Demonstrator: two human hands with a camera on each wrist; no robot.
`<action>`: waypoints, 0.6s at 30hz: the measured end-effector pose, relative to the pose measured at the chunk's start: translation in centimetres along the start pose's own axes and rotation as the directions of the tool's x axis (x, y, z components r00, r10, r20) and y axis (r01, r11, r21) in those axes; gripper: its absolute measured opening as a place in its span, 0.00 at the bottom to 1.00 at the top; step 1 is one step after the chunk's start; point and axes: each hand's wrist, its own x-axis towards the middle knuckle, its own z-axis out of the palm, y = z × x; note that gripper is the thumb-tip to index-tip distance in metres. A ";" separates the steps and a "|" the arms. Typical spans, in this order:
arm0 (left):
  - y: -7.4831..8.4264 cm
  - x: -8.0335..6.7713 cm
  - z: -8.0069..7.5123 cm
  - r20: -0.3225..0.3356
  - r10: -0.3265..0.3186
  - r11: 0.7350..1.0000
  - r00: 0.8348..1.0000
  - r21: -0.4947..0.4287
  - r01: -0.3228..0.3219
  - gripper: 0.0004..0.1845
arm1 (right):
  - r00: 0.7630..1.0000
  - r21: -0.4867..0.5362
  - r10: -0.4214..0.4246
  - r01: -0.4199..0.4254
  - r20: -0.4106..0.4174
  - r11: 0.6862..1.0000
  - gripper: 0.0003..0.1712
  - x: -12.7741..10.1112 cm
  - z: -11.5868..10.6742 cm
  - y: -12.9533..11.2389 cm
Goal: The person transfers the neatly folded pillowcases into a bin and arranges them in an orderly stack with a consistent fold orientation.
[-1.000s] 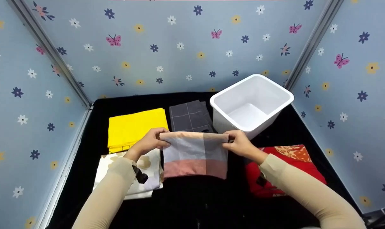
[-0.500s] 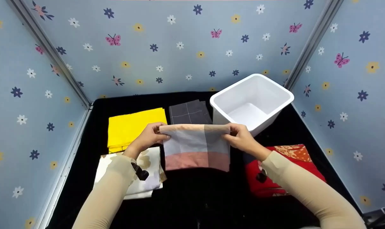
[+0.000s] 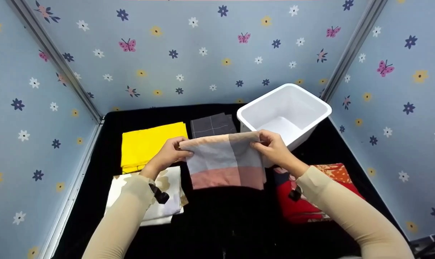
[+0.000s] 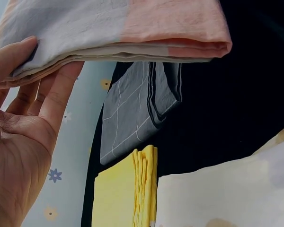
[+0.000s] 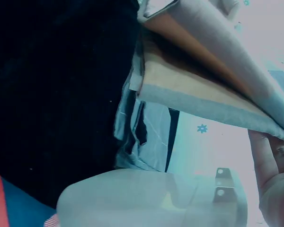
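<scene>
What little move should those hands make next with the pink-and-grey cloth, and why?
Perhaps shift the pink-and-grey cloth slightly forward and right, over the white bin: the left hand and right hand hold opposite ends of its upper edge, and the bin stands open-topped just beyond the right hand.

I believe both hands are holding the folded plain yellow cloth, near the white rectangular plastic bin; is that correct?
Not quite: the head view shows the left hand and right hand gripping the folded pink-and-grey checked cloth; the folded yellow cloth lies on the black fabric.
</scene>
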 end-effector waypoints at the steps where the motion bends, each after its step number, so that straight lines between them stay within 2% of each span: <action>1: 0.0 0.0 0.0 0.002 0.000 1.000 1.000 -0.001 0.000 0.12 | 1.000 -0.005 -0.006 0.006 -0.001 1.000 0.05 0.1 0.0 -0.1; 10: 0.4 0.2 0.4 0.006 0.008 0.999 1.000 0.032 -0.008 0.13 | 1.000 0.003 -0.008 0.008 0.021 1.000 0.06 1.4 -0.5 -1.5; 15: 0.7 0.3 0.9 0.016 0.039 0.992 0.999 0.124 -0.040 0.14 | 0.998 -0.002 -0.013 0.013 0.054 1.000 0.04 1.8 -0.7 -2.1; 18: 0.9 0.5 1.1 0.043 0.067 0.980 0.997 0.186 -0.074 0.14 | 0.997 -0.018 -0.020 0.021 0.072 1.000 0.03 2.0 -0.8 -2.3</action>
